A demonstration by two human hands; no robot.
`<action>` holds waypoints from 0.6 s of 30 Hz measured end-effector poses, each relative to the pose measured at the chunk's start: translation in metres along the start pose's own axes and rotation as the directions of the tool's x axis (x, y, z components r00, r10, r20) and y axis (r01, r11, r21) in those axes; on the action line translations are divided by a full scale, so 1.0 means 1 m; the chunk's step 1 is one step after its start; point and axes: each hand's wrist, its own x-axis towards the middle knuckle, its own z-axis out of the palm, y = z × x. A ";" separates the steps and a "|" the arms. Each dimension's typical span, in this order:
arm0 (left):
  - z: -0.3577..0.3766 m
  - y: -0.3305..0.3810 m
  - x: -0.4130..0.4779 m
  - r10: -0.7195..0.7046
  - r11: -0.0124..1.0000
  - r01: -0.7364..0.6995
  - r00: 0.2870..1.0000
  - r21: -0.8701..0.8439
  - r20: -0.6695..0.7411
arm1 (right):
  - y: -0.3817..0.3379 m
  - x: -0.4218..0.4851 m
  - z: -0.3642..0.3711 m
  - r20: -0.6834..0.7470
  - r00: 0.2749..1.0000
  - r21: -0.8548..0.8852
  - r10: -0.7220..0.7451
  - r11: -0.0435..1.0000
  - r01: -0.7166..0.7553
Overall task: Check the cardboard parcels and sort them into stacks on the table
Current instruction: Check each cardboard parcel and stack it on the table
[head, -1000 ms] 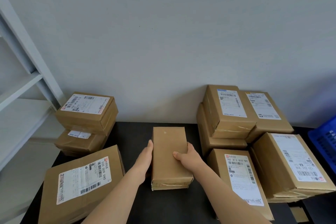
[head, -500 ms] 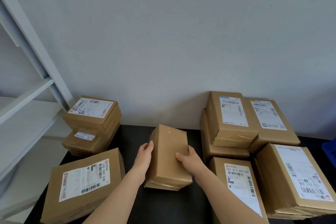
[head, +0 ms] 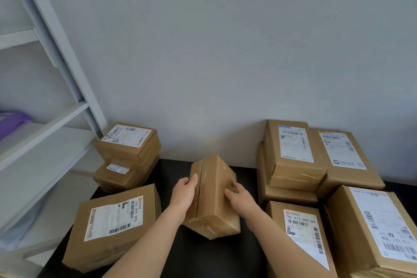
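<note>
Tilted on edge at the middle of the black table, the unlabelled cardboard parcel is gripped by the left hand and right hand, its underside hidden.

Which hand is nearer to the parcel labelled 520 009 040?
Left. The left hand, gripping the middle parcel, is beside the labelled parcel; the right hand is farther right.

Both hands, left and right, have rolled the plain parcel from flat up onto an edge, its taped seam now showing.
</note>
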 end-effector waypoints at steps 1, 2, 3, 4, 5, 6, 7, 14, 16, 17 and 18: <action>0.001 0.001 -0.001 0.005 1.000 -0.005 1.000 -0.001 -0.002 | 0.000 -0.001 -0.001 0.004 1.000 -0.001 -0.003 1.000 0.003; 0.002 0.002 -0.002 0.009 1.000 -0.009 1.000 -0.003 -0.004 | 0.000 -0.001 -0.002 0.005 1.000 -0.001 -0.006 1.000 0.006; 0.003 0.003 -0.003 0.017 1.000 -0.017 1.000 0.002 -0.007 | 0.000 0.000 -0.003 0.004 1.000 0.002 -0.008 1.000 0.008; 0.005 0.004 -0.004 0.026 1.000 -0.026 1.000 0.013 -0.012 | 0.000 0.000 -0.004 0.001 1.000 0.004 -0.010 1.000 0.010; 0.006 0.004 -0.006 0.038 0.999 -0.037 0.999 0.026 -0.018 | 0.000 0.000 -0.005 -0.001 1.000 0.004 -0.012 1.000 0.012; 0.007 0.004 -0.007 0.054 0.998 -0.053 0.998 0.037 -0.025 | 0.001 0.001 -0.005 -0.001 1.000 0.007 -0.012 1.000 0.012; 0.008 0.005 -0.008 0.069 0.997 -0.067 0.997 0.046 -0.029 | 0.001 0.001 -0.006 0.002 1.000 0.014 -0.009 1.000 0.009; 0.016 0.008 -0.016 0.132 0.989 -0.130 0.991 0.077 -0.026 | -0.001 -0.002 -0.004 0.045 0.997 0.218 0.069 0.973 -0.077; 0.018 0.009 -0.018 0.141 0.986 -0.138 0.990 0.093 -0.026 | -0.002 -0.002 -0.004 0.036 0.997 0.199 0.066 0.977 -0.072; 0.019 0.009 -0.019 0.143 0.985 -0.140 0.989 0.104 -0.025 | -0.002 -0.002 -0.004 0.033 0.997 0.191 0.063 0.979 -0.068; 0.019 0.009 -0.020 0.145 0.983 -0.141 0.989 0.114 -0.023 | -0.001 -0.002 -0.005 0.034 0.998 0.184 0.060 0.981 -0.065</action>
